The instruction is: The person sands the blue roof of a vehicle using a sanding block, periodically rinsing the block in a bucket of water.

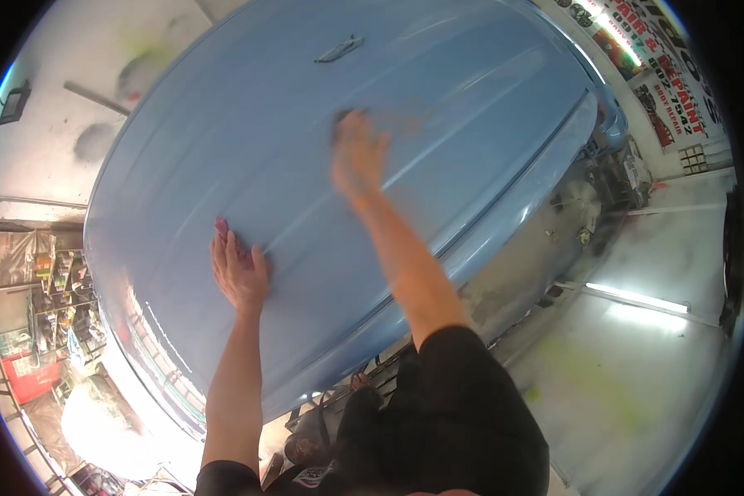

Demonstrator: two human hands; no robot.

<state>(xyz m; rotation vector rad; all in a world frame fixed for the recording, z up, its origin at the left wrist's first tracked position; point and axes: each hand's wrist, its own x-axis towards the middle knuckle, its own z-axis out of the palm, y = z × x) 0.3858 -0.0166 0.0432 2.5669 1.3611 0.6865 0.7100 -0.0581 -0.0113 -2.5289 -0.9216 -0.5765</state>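
A broad blue car panel (306,198) with long ridges, apparently a hood, stretches out under both my hands. On its left part rests my left hand (240,277), the fingers bent over a small reddish piece (222,225) whose kind I cannot make out. My right hand (359,161) reaches farther out near the panel's middle and is smeared by motion. Beneath its fingertips shows a dark pad (339,122), pressed against the surface. Faint brownish marks lie on the paint just right of that hand.
A small dark-and-silver fitting (339,50) sits on the far part of the panel. Exposed parts (587,207) show past the panel's right edge. Loaded shelves (62,289) stand at left, a bright tube light (636,298) at right, and a printed banner (661,74) at upper right.
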